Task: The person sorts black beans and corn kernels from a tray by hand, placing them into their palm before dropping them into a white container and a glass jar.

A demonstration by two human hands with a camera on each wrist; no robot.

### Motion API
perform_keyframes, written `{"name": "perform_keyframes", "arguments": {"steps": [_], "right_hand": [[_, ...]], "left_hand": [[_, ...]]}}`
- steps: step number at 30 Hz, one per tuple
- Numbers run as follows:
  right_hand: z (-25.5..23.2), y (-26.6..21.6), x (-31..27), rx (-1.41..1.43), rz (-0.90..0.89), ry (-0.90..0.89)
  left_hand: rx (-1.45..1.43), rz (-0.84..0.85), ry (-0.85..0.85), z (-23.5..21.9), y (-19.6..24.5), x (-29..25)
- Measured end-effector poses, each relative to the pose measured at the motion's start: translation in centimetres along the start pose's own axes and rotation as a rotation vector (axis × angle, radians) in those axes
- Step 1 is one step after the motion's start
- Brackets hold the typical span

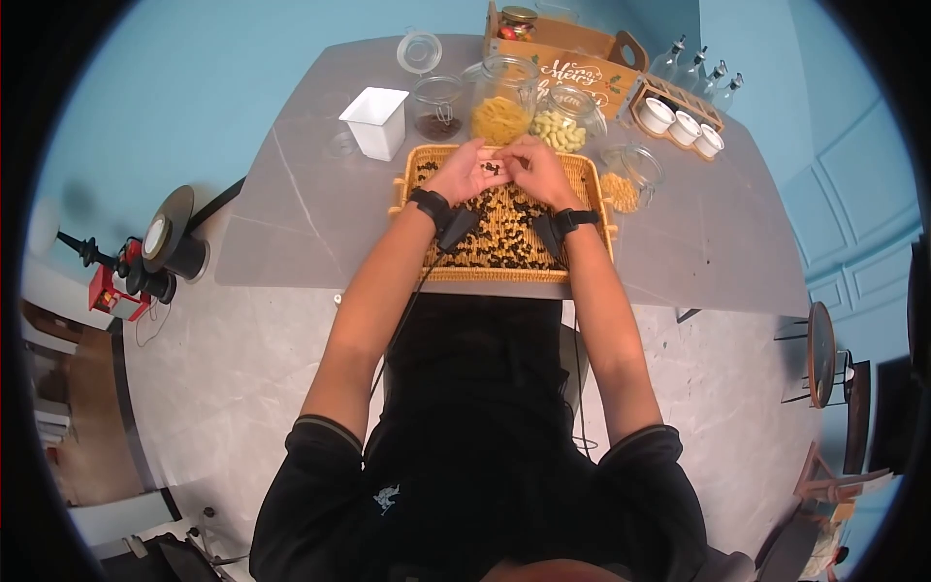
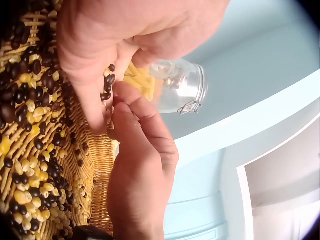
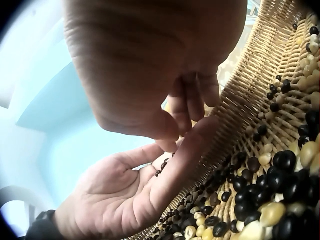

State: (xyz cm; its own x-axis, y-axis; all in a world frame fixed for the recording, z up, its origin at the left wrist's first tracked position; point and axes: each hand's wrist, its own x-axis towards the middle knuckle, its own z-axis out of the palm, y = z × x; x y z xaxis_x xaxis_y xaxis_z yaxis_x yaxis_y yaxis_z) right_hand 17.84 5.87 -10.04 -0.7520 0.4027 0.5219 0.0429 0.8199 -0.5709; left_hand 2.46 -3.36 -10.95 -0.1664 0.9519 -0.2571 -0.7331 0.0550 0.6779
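Palm up over the far side of a wicker basket [image 1: 504,274], my left hand [image 1: 465,175] carries a few small black beans [image 2: 107,85] on its fairly straight fingers. My right hand [image 1: 539,170] reaches in from the other side, its thumb and index finger pinched together at those beans. A dark bean shows partly between these fingertips in the left wrist view; the rest is covered. Below both hands, black beans [image 3: 285,175] lie mixed with yellow corn kernels [image 2: 32,192] across the basket's woven bottom.
Behind the basket stand a jar of yellow pasta [image 1: 501,118], a jar of pale pieces [image 1: 560,131] and a jar with dark contents [image 1: 438,124]. A white square container [image 1: 376,124] is to the left. On the right, a tipped jar [image 1: 630,179] holds yellow kernels.
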Motion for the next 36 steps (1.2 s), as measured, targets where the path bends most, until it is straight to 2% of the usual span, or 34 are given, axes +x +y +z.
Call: {"name": "perform_keyframes", "arguments": {"steps": [3, 9, 15, 18, 21, 24, 30, 36], "right_hand": [[-0.2, -0.7, -0.1, 0.010, -0.035, -0.048], [0.1, -0.3, -0.2, 0.042, -0.006, -0.122], [0.2, -1.1, -0.1, -0.117, -0.112, -0.124], [0.0, -2.1, -0.3, 0.036, 0.121, -0.052], [-0.3, -0.6, 0.1, 0.034, 0.055, 0.106], [-1.0, -0.8, 0.0, -0.070, 0.143, -0.007], [-0.2, -0.3, 0.0, 0.058, 0.039, -0.003], [0.3, 0.2, -0.3, -0.091, -0.052, -0.012]], "left_hand": [[0.029, 0.009, -0.065, -0.8, -0.2, 0.6], [0.085, -0.038, -0.007, -1.0, -0.6, 0.9], [0.091, -0.035, 0.012, -1.0, -0.6, 0.9], [0.067, 0.001, -0.069, -1.4, -0.6, 1.0], [0.120, 0.047, -0.006, -0.9, -0.2, 0.4], [0.042, 0.073, 0.066, -0.5, 0.8, -0.4], [-0.008, 0.136, 0.090, -0.9, 1.1, -0.3], [-0.028, 0.101, 0.050, -0.8, 0.9, -0.2]]}}
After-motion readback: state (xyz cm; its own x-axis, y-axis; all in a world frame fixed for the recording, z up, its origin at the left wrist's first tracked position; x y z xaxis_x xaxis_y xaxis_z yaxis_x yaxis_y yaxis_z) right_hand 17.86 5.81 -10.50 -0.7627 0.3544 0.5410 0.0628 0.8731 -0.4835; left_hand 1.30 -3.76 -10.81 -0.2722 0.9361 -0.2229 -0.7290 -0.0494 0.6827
